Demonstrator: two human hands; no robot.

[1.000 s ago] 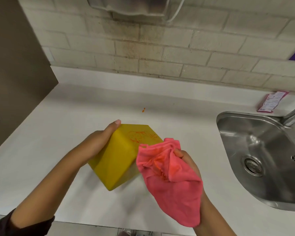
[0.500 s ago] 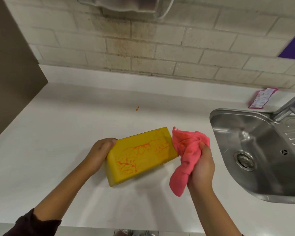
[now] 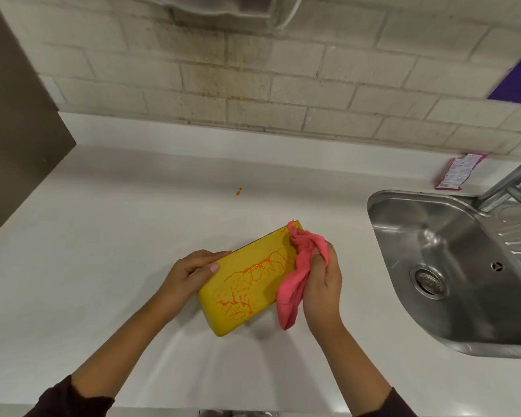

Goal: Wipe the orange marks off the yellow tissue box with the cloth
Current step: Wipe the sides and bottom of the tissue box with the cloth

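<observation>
Wiping: the cloth is bunched against the right end of the box, just right of frame centre on the counter.
Left hand: fingers closed over the box's left end, thumb lying on the marked face, pinning it in place.
Right hand: fist closed round the pink cloth; its upper wad touches the box's top right corner and a loose tail hangs down past the lower right edge.
Box: tilted, left end lower in the frame, right end higher; the broad face looks up at the camera.
Marks: orange squiggles run from the lower left of the face to the upper right, most of them uncovered, so the job looks barely begun.
Handling, box: probably light and stiff with a smooth face, so likely to skid under a push; best held by the end opposite the cloth, as it is.
Handling, cloth: soft and limp; a tight wad under the fingers should press better than the loose tail.
Box relative to grip: between the two hands, marks lying left of the cloth.
Elsewhere: a sink at right; an orange speck on the counter above the box.
</observation>
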